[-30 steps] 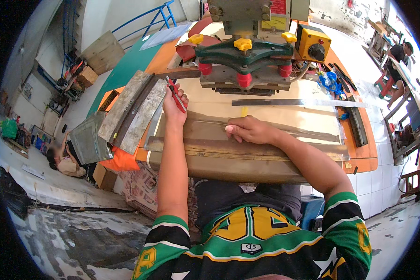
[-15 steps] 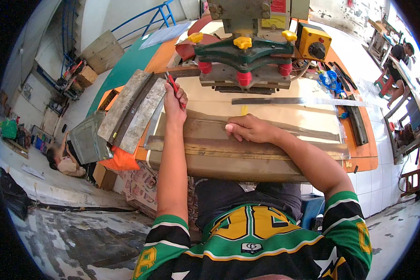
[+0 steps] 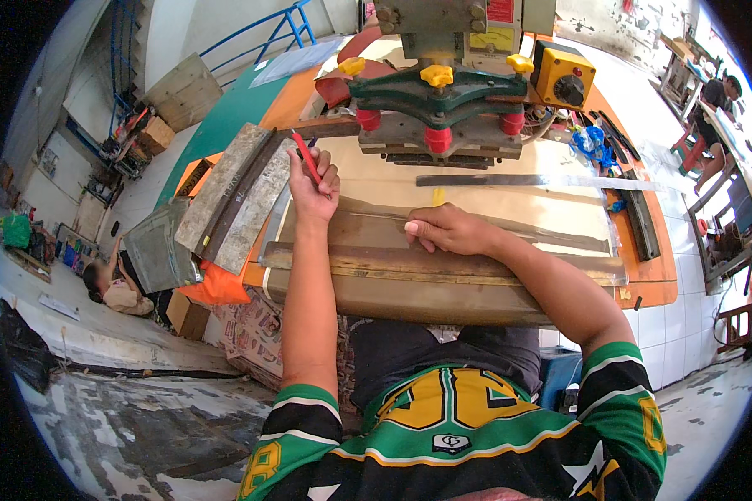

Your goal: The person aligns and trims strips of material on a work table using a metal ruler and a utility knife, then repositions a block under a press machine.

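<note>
My left hand [image 3: 315,188] is closed around a slim red-handled tool [image 3: 307,157], held upright above the left end of the work surface. Its exact kind is hard to make out. Curled and closed, my right hand [image 3: 447,230] rests over a brownish translucent plastic sheet [image 3: 368,230]; whatever its fingers hold is hidden. A small yellow piece [image 3: 439,196] shows just beyond its knuckles. Nearer me, a long flat brown bar [image 3: 443,269] lies across the sheet, whose front part curves over the table edge.
A press head with red posts and yellow knobs [image 3: 437,76] hangs beyond my hands, beside a yellow control box [image 3: 562,77]. A metal ruler [image 3: 510,180] lies beneath it. Worn metal plates [image 3: 259,188] stand left. Two other people sit farther off, left and right.
My left hand has turned and lifted slightly; the tool's red end now points up where a metal tip showed before. My right hand stays in place.
</note>
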A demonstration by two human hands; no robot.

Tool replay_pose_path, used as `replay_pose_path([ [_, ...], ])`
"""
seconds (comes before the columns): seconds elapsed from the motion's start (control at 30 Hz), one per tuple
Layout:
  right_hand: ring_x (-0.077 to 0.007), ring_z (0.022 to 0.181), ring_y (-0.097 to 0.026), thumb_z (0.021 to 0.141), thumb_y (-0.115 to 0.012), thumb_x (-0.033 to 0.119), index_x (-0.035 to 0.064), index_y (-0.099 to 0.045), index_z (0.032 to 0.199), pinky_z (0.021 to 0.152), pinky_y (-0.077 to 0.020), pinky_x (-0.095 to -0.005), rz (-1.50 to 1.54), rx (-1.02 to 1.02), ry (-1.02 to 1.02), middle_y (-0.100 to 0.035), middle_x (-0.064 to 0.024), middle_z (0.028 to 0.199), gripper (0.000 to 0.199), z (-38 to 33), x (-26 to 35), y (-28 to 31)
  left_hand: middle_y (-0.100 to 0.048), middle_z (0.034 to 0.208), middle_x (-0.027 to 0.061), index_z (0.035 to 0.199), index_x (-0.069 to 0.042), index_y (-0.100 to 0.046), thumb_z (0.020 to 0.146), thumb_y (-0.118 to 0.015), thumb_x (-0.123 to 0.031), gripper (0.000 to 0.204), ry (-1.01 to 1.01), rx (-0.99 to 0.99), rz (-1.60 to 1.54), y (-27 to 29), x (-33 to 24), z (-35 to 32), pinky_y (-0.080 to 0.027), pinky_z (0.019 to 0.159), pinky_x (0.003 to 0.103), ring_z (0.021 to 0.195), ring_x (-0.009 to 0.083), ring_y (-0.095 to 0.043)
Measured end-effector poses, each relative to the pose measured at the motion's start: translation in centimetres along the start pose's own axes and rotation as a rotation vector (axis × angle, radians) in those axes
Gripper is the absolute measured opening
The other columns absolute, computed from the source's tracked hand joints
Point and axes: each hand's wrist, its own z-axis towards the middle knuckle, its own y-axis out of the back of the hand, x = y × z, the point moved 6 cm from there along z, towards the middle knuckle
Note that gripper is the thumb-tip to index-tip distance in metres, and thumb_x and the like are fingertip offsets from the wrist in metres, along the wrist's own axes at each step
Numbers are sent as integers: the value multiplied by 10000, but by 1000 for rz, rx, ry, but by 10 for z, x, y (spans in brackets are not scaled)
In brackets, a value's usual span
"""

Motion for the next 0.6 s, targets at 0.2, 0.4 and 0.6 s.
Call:
replay_pose_path([
  [0.2,-209,693,-617,1090,-436,438,22,-608,943,702,-499,-382,9,17,2,-608,-80,692,474,2,2,-2,-357,548,-18,765,-135,-421,1011,-430,-655,575,36,141,-53,-5,-4,-1,-273,337,245,362,99,-334],
  [0.4,-216,694,-617,1089,-425,459,24,-614,967,704,-502,-384,-5,17,0,-607,-82,695,490,0,-1,-3,-327,480,-25,699,-136,-406,1054,-377,-567,559,120,303,-171,-15,-1,-8,-274,315,258,307,96,-301],
  [0.6,-216,698,-623,1089,-421,463,21,-617,971,700,-504,-385,-12,16,-4,-612,-84,699,497,1,-1,-3,-308,455,-21,668,-133,-381,1055,-353,-516,546,108,311,-150,-15,-3,-9,-234,303,260,299,102,-292],
])
